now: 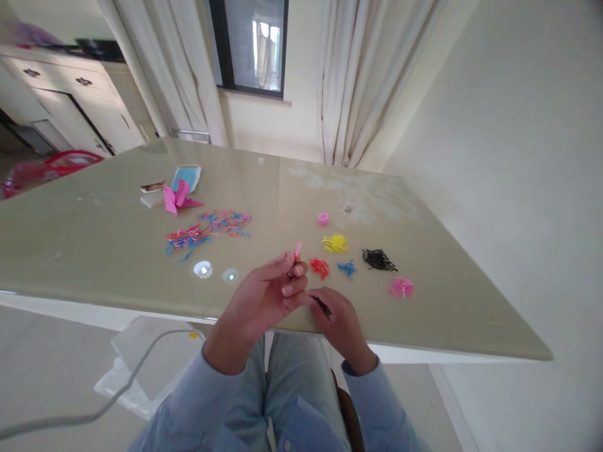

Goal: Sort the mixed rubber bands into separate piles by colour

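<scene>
My left hand (271,292) is raised over the table's near edge, its thumb and fingers pinching a small pink strip (298,248). Close beside it on the right, my right hand (339,319) is closed around a thin dark object (320,306), too small to name. Just beyond my hands lie small piles of short pieces: red (319,268), blue (347,269), yellow (335,243), black (379,259) and pink (402,287). A small pink ring-shaped roll (323,219) sits behind the red pile.
Mixed coloured strips (188,238) spread over the table (277,188) at left, with pink folded paper (178,197) and a blue face mask (187,177) behind them. A grey hose (117,392) runs below the near edge.
</scene>
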The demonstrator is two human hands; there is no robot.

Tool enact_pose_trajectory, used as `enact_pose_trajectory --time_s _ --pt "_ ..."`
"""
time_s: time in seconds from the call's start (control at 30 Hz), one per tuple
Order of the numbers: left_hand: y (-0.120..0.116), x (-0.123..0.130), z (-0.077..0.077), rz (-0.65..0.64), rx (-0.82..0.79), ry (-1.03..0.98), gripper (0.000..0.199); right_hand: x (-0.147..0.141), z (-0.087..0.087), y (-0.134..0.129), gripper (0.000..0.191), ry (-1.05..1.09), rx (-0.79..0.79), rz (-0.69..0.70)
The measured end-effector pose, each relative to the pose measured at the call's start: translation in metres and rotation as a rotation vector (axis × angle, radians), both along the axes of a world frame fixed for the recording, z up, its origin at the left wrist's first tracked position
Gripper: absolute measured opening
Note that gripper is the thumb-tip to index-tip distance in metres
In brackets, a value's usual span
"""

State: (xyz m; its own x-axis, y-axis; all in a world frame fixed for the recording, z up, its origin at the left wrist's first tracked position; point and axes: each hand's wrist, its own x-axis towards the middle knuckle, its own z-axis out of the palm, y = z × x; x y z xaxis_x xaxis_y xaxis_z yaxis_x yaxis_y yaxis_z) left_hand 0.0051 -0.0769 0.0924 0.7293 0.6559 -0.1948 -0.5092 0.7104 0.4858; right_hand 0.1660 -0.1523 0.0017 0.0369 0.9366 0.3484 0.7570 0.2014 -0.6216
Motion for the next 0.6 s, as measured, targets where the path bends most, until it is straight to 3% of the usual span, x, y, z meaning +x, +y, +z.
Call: enact_pose_trajectory --time_s 0.2,0.33,0.47,0.6 --pt "-0.010 0.033 0.006 -0.144 -0.158 -0.110 0.002 0.002 -0.011 -0.002 0.017 0.021 0.008 -0.018" --pt "-0.017 0.056 0.004 -0.150 -0.062 -0.030 0.007 0.002 -0.015 -0.001 0.022 0.008 -0.007 -0.024" --pt "-0.026 0.085 0.001 0.029 0.321 0.231 0.020 0.002 -0.019 0.000 0.027 -0.070 -0.051 -0.084" --pt "-0.024 0.122 -0.002 0.111 1.012 0.535 0.016 0.002 -0.026 0.000 0.031 -0.099 -0.026 -0.081"
